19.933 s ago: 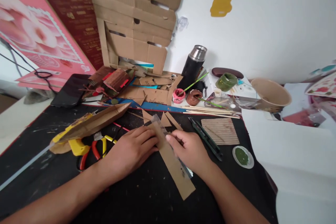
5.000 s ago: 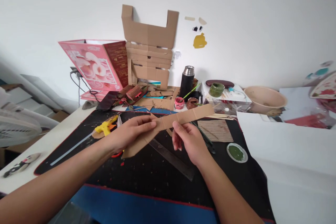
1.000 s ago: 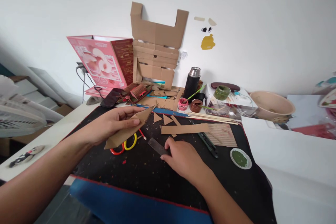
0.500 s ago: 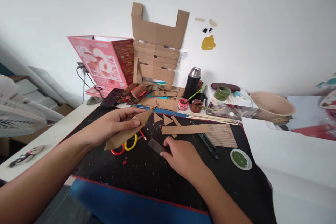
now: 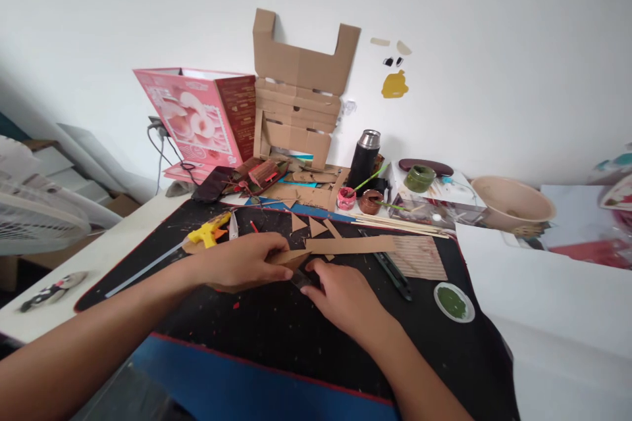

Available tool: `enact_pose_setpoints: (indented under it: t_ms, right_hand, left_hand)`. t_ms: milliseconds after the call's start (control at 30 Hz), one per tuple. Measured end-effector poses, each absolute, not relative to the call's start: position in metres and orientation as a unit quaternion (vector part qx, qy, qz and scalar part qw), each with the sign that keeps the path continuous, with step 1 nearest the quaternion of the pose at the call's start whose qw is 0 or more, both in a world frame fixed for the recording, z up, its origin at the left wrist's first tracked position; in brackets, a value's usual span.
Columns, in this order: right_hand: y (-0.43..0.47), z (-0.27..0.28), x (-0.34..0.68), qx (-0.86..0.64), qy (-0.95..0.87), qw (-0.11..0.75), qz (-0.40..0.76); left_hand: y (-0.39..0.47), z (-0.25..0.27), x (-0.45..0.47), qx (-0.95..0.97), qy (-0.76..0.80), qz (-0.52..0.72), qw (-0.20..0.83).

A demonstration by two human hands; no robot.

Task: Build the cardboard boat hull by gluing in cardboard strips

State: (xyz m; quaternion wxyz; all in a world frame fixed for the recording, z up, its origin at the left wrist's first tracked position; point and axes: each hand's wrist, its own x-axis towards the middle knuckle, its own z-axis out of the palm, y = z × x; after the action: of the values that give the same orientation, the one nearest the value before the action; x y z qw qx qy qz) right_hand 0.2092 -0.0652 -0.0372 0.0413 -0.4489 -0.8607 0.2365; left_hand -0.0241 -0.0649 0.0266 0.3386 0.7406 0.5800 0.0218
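My left hand (image 5: 241, 262) is closed round a folded piece of brown cardboard (image 5: 295, 256), its pointed end toward my right hand. In my right hand (image 5: 345, 293) a small clear strip (image 5: 299, 279) is pinched between thumb and forefinger. The cardboard's tip is right by the strip; whether they touch I cannot tell. Behind them lie a long cardboard strip (image 5: 353, 246), small cardboard triangles (image 5: 316, 228) and a dark green utility knife (image 5: 395, 276). Left of these is a yellow glue gun (image 5: 209, 231) with a long pale glue stick (image 5: 143, 270) and a scissor blade (image 5: 234, 226).
A black mat (image 5: 276, 335) covers the table. On the right are a lid of green paint (image 5: 451, 302) and corrugated cardboard (image 5: 422, 259). Farther back stand a black flask (image 5: 364, 161), paint jars (image 5: 370, 201), cut cardboard (image 5: 301, 59) and a pink box (image 5: 197, 118).
My left hand has moved right and slightly down with the folded cardboard, up to the clear strip. That uncovers the glue gun. My right hand stays nearly in place.
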Motion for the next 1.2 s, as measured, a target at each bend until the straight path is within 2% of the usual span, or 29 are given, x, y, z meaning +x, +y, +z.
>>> enact_pose_setpoints:
  t_ms: [300, 500, 633, 900, 1100, 1200]
  right_hand:
    - [-0.066, -0.036, 0.21, -0.431, -0.878, 0.021, 0.206]
    - [-0.066, -0.035, 0.211, -0.429, -0.876, 0.031, 0.219]
    - [-0.065, -0.034, 0.213, -0.426, -0.874, 0.052, 0.23]
    - [-0.064, -0.032, 0.216, -0.406, -0.853, 0.117, 0.305]
    - [-0.065, -0.025, 0.216, -0.414, -0.826, 0.148, 0.352]
    - [-0.065, -0.027, 0.216, -0.416, -0.824, 0.146, 0.355]
  left_hand:
    - [-0.053, 0.003, -0.021, 0.738, 0.579, 0.003, 0.346]
    - [-0.049, -0.009, -0.025, 0.715, 0.558, 0.021, 0.421]
    - [-0.05, -0.012, -0.025, 0.694, 0.572, 0.052, 0.435]
    - [-0.056, 0.013, -0.03, 0.69, 0.594, 0.091, 0.402]
    - [-0.068, 0.035, -0.041, 0.635, 0.575, 0.141, 0.497]
    - [-0.073, 0.037, -0.042, 0.641, 0.575, 0.11, 0.496]
